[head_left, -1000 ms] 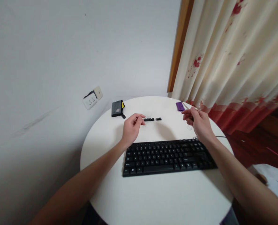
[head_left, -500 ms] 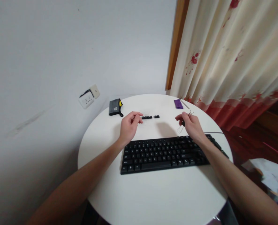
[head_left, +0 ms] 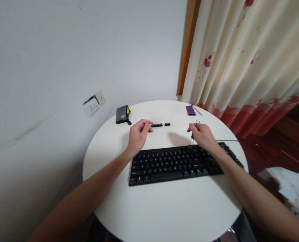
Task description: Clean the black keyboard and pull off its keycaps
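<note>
A black keyboard (head_left: 179, 163) lies across the round white table (head_left: 164, 208). Behind it a short row of loose black keycaps (head_left: 160, 124) rests on the tabletop. My left hand (head_left: 138, 135) hovers just left of the keycaps, fingers curled with the tips pinched together; whether it holds anything is hidden. My right hand (head_left: 202, 136) is closed on a thin wire keycap puller (head_left: 193, 137), whose lower end touches the top row of the keyboard.
A grey pouch with a yellow patch (head_left: 122, 115) lies at the back left of the table. A purple item (head_left: 190, 110) and a thin stick lie at the back right. A wall socket (head_left: 91, 106) is on the wall; a curtain (head_left: 240, 60) hangs right.
My right hand has moved left and down, bringing the wire puller from above the table to the keyboard's top row. My left hand has stayed beside the keycaps.
</note>
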A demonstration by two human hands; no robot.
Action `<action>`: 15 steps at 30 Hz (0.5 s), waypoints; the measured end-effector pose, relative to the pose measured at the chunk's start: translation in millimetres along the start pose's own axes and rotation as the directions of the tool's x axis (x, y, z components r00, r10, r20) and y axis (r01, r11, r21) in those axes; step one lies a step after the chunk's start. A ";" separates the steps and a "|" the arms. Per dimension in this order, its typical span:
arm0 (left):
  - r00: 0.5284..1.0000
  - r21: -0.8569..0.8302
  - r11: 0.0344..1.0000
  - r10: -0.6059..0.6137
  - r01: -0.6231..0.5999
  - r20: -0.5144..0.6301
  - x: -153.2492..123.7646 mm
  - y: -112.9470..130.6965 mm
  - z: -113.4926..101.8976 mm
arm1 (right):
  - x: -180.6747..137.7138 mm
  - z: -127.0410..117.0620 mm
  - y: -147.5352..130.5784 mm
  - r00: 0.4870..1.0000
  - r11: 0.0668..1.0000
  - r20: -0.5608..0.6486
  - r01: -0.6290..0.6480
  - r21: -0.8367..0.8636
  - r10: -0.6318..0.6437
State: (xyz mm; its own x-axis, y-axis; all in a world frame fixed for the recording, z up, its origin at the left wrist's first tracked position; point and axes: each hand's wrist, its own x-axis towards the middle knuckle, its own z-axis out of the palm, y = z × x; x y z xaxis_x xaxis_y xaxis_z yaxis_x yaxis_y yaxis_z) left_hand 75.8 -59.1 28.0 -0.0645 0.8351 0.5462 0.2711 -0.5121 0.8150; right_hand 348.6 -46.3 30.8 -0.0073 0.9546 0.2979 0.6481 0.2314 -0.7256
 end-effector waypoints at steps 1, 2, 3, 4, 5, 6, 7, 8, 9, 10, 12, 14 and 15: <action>1.000 -0.001 1.000 0.000 0.000 0.001 0.1 -0.2 0.1 | -0.2 -0.2 -0.5 1.000 1.000 0.001 -0.003 -0.005 0.003; 1.000 -0.002 1.000 0.000 0.000 0.001 0.2 -0.3 0.2 | -0.3 -0.4 -0.8 1.000 1.000 0.002 -0.004 -0.011 0.004; 1.000 -0.002 1.000 0.001 -0.001 0.002 0.2 -0.5 0.3 | -0.3 -0.6 -0.8 1.000 1.000 0.004 -0.003 -0.017 0.004; 1.000 0.000 1.000 0.001 -0.001 0.002 0.3 -0.7 0.4 | -0.2 -0.8 -0.5 1.000 1.000 0.006 -0.002 -0.022 0.002; 1.000 0.001 1.000 0.002 -0.002 0.003 0.4 -0.9 0.5 | 0.0 -1.0 0.0 1.000 1.000 0.008 0.000 -0.027 0.000; 1.000 0.002 1.000 0.003 -0.003 0.004 0.4 -1.2 0.6 | 0.2 -1.1 0.8 1.000 0.999 0.010 0.003 -0.035 -0.002; 1.000 0.002 1.000 0.004 -0.004 0.004 0.4 -1.5 0.7 | 0.4 -1.2 1.6 1.000 0.999 0.012 0.005 -0.044 -0.004; 1.000 0.000 1.000 0.005 -0.005 0.005 0.3 -1.7 0.8 | 0.7 -1.3 2.4 1.000 0.998 0.014 0.007 -0.055 -0.007; 1.000 -0.001 1.000 0.003 -0.003 0.007 0.3 -2.0 0.9 | 0.9 -1.4 3.1 1.000 0.998 0.015 0.010 -0.067 -0.009; 1.000 -0.002 1.000 0.002 -0.002 0.009 0.2 -2.2 0.9 | 1.0 -1.6 3.5 1.000 0.997 0.015 0.013 -0.081 -0.012; 1.000 0.000 1.000 -0.002 0.002 0.011 0.0 -2.4 0.9 | 1.1 -2.1 3.9 1.000 0.993 0.016 0.019 -0.117 -0.017; 1.000 0.001 1.000 -0.001 0.001 0.012 -0.1 -2.6 0.9 | 1.3 -3.0 3.8 1.000 0.988 0.012 0.023 -0.155 -0.021; 1.000 0.000 1.000 0.001 -0.001 0.011 -0.1 -2.7 0.9 | 1.5 -3.6 3.7 1.000 0.985 0.008 0.023 -0.171 -0.022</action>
State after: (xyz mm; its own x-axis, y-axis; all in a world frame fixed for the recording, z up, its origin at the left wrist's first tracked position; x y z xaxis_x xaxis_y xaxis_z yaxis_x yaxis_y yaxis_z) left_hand 76.0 -57.7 25.5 -0.0534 0.8371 0.5445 0.2714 -0.5126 0.8146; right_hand 353.7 -44.7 30.8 -0.0271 0.9507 0.3090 0.7683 0.2176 -0.6020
